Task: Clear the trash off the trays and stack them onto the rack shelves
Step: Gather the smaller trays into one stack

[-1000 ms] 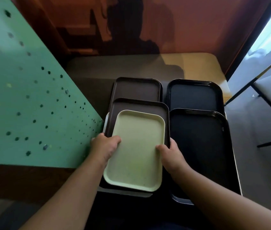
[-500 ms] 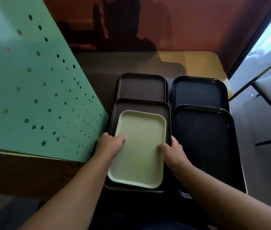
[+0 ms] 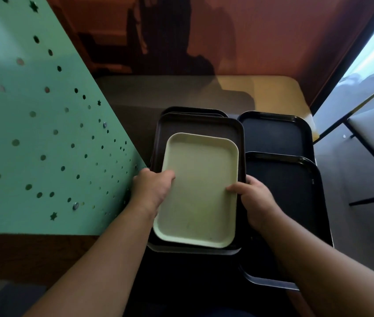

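Head view: a cream tray [image 3: 198, 191] lies inside a brown tray [image 3: 200, 125], both near the centre of the frame. The left hand [image 3: 152, 191] grips the stack at its 9 o'clock edge: the thumb lies curled over the cream tray's rim and onto its floor, while the fingers go under the edge and cannot be seen. The right hand [image 3: 255, 197] grips at the 3 o'clock edge, thumb on the cream tray's floor, fingers wrapped round the side of the stack.

At 12 o'clock from the brown tray, the rim of a second brown tray [image 3: 195, 110] peeks out from beneath it. At 3 o'clock lie two black trays: the far one [image 3: 275, 133] toward 1 o'clock, the near one [image 3: 295, 202] overlapping its closer edge and passing under the right forearm.

All trays rest on a tan table [image 3: 272, 92]. A green panel [image 3: 44, 133] with punched dots and stars fills the 9 o'clock side. A chair [image 3: 373, 143] stands at 3 o'clock, apart from the table.
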The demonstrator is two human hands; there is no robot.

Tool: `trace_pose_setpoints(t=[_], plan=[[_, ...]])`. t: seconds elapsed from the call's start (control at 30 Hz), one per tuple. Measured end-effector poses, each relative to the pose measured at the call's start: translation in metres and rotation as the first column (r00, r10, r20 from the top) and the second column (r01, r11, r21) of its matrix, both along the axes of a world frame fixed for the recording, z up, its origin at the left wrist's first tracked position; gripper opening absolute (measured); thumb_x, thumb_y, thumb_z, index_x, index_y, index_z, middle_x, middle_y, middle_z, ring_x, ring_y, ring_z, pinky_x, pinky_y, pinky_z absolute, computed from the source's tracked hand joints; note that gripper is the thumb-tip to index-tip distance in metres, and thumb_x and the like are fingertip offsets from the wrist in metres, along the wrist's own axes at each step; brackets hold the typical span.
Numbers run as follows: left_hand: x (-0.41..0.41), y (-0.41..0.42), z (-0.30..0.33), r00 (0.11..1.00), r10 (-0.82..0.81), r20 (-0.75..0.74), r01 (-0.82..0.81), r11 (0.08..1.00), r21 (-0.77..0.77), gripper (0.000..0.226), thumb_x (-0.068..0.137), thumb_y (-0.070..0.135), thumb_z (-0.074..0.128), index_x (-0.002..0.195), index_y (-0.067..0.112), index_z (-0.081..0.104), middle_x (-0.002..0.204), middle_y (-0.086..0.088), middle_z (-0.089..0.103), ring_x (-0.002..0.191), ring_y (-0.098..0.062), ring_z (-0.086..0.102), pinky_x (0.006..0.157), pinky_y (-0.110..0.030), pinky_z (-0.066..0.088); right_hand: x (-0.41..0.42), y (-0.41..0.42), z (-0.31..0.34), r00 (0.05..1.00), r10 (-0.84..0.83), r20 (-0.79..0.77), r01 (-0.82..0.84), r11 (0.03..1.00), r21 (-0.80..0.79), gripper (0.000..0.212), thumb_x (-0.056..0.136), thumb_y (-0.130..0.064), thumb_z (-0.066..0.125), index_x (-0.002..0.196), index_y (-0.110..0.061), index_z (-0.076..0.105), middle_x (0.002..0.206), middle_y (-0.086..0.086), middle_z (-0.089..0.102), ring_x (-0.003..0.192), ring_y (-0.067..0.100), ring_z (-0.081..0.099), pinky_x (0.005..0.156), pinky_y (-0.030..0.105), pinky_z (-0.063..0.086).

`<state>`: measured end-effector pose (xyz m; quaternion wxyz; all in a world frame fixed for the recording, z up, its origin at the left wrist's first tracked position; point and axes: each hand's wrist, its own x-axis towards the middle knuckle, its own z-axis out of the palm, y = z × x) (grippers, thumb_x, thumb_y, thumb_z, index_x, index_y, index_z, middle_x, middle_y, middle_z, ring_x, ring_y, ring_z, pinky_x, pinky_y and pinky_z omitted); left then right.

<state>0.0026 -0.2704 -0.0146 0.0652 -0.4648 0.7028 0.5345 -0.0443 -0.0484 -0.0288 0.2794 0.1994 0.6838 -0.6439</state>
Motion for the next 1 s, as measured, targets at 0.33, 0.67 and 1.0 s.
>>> trace_pose_setpoints(t=[0.33,0.67,1.0], plan=[[-0.1,-0.042,-0.067,0.999,0.031,0.045,-0.03,0.999,-0.015,0.067,0.038,0.047,0.068,0.09,0.006,0.075,0.104,-0.016,0.075,0.088,-0.039,0.073,0.082,-0.056,0.061,-0.09,-0.027,-0.015,1.0,0.028,-0.001,-0.028,0.998,0.056,0.02,0.083,0.002,0.068,0.097,-0.01,0.074,0.096,0.015,0.079,0.081,0.033,0.075,0.086,0.052,0.063],[-0.119,-0.03,-0.041,0.994,0.03,0.101,-0.033,0.999,0.021,0.058,0.048,0.039,0.068,0.092,0.002,0.073,0.098,-0.016,0.075,0.083,-0.036,0.074,0.085,-0.053,0.062,-0.114,-0.042,-0.039,0.995,0.049,0.083,-0.056,0.994,0.089,0.034,0.085,-0.004,0.07,0.119,-0.004,0.068,0.105,0.015,0.076,0.093,0.035,0.074,0.095,0.054,0.059],[-0.118,-0.029,-0.019,0.998,0.051,0.035,-0.049,0.998,-0.048,0.056,0.05,0.043,0.067,0.093,0.008,0.069,0.106,-0.016,0.071,0.084,-0.038,0.072,0.081,-0.054,0.062,-0.117,-0.037,-0.031,0.997,0.025,0.073,-0.027,0.999,0.034,0.038,0.083,-0.003,0.07,0.121,-0.007,0.065,0.111,0.016,0.075,0.098,0.036,0.074,0.094,0.054,0.059]])
